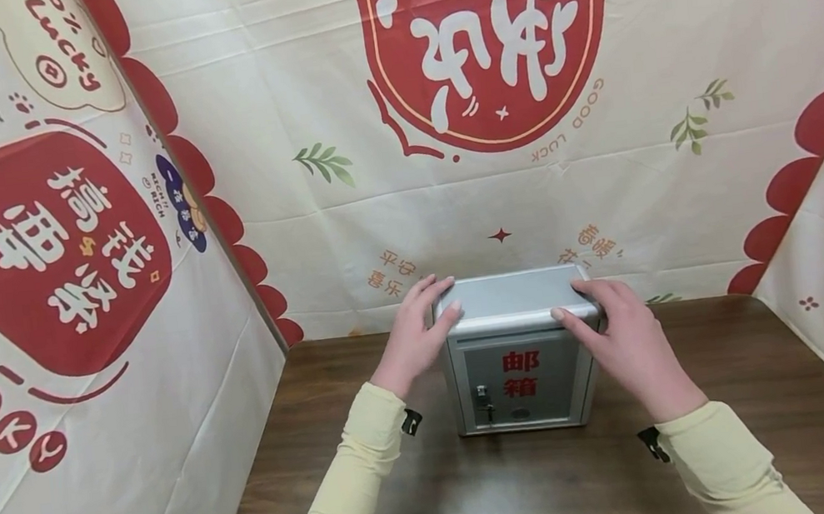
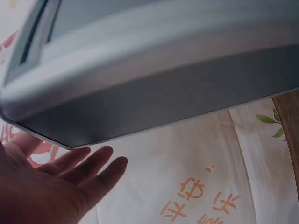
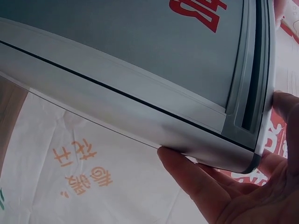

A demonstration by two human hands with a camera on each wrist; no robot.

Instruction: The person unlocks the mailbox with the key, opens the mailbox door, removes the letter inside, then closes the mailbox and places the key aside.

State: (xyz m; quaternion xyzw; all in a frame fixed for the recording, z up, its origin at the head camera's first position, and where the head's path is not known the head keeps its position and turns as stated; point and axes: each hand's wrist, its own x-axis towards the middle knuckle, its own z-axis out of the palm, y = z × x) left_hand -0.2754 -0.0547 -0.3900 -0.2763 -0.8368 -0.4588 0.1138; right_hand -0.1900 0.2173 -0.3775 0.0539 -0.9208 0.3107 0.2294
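A grey metal mailbox (image 1: 553, 376) with red characters on its door stands upright on the wooden table. A small lock (image 1: 482, 394), with what looks like a key hanging below it, sits at the door's left. My left hand (image 1: 414, 332) is at the box's upper left corner, fingers extended and thumb near the top edge. In the left wrist view its fingers (image 2: 96, 170) reach past the box's corner. My right hand (image 1: 628, 343) touches the upper right corner with thumb and fingers spread; in the right wrist view one fingertip (image 3: 168, 156) meets the side edge.
The brown wooden table (image 1: 377, 495) extends in front of the box and to both sides. Behind it hangs a printed white cloth (image 1: 290, 245) with red patterns, close to the box's back. More cloth walls (image 1: 139, 453) flank the table left and right.
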